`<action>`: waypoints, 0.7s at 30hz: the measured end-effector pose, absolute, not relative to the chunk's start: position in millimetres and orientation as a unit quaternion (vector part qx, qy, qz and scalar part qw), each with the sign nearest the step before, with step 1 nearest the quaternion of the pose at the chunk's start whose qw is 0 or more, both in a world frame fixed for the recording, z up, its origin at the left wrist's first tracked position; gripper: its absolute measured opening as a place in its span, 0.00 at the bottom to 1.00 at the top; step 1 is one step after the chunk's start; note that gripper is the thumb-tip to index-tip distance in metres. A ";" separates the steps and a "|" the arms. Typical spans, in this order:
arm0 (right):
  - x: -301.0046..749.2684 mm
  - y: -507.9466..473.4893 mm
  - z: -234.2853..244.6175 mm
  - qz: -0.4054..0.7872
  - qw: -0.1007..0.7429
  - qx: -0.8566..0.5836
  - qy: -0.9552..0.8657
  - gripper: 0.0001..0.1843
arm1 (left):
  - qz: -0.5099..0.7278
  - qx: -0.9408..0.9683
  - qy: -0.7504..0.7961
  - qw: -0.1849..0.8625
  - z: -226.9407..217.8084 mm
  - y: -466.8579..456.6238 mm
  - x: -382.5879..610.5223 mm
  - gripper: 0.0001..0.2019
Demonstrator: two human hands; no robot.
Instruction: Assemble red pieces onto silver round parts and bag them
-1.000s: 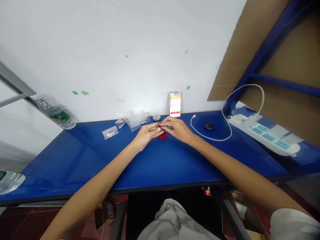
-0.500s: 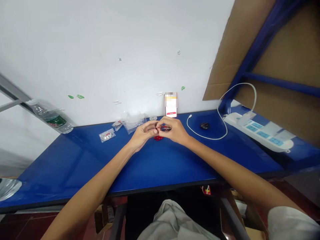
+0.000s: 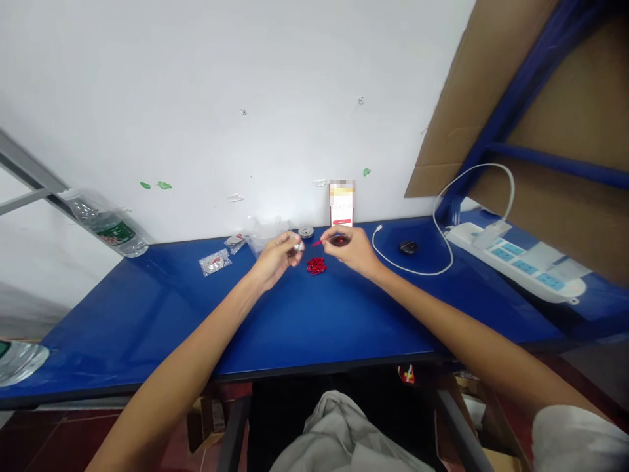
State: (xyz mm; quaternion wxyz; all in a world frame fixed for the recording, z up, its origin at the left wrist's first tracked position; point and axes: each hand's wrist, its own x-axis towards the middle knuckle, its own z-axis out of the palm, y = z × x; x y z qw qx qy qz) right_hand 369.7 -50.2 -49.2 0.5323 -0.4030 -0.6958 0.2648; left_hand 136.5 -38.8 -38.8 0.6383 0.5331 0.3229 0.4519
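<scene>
My left hand (image 3: 275, 261) is closed around a small silvery round piece (image 3: 297, 247), mostly hidden by the fingers. A thin red stick-like piece (image 3: 317, 243) is pinched between the fingertips of my right hand (image 3: 351, 249) and points toward the left one. The hands are a short gap apart. Below that gap lies a pile of small red pieces (image 3: 316, 265) on the blue table (image 3: 314, 321). Just behind stands a silvery disc (image 3: 306, 233), near the wall. A dark round thing with red in it (image 3: 340, 240) shows partly through my right hand's fingers.
A phone (image 3: 342, 204) leans against the wall. Clear plastic bags (image 3: 260, 233) and small packets (image 3: 215, 262) lie to the left, a water bottle (image 3: 111, 226) farther left. On the right are a white cable (image 3: 417, 273), a black mouse-like object (image 3: 408, 247) and a power strip (image 3: 521, 262).
My hands were together and have moved apart. The red piece in my right hand and the silvery one in my left now show, as do the red pile and the disc.
</scene>
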 end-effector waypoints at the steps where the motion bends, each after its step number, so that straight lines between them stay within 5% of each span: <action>1: 373.0 -48.5 -48.2 0.264 0.529 -0.407 -0.696 0.07 | 0.472 0.525 0.320 0.632 -36.3 -36.7 133.4 0.18; 10: 379.6 -39.3 -65.0 0.216 0.377 -0.326 -0.840 0.08 | 0.477 0.631 0.402 0.461 -41.3 -31.6 128.6 0.19; 14: 381.9 -36.5 -63.5 0.223 0.392 -0.335 -0.827 0.10 | 0.460 0.650 0.407 0.448 -42.3 -32.6 129.0 0.19; 21: 376.3 -38.2 -61.0 0.523 0.429 -0.405 -0.616 0.16 | 0.465 0.520 0.399 0.595 -49.3 -28.5 130.0 0.12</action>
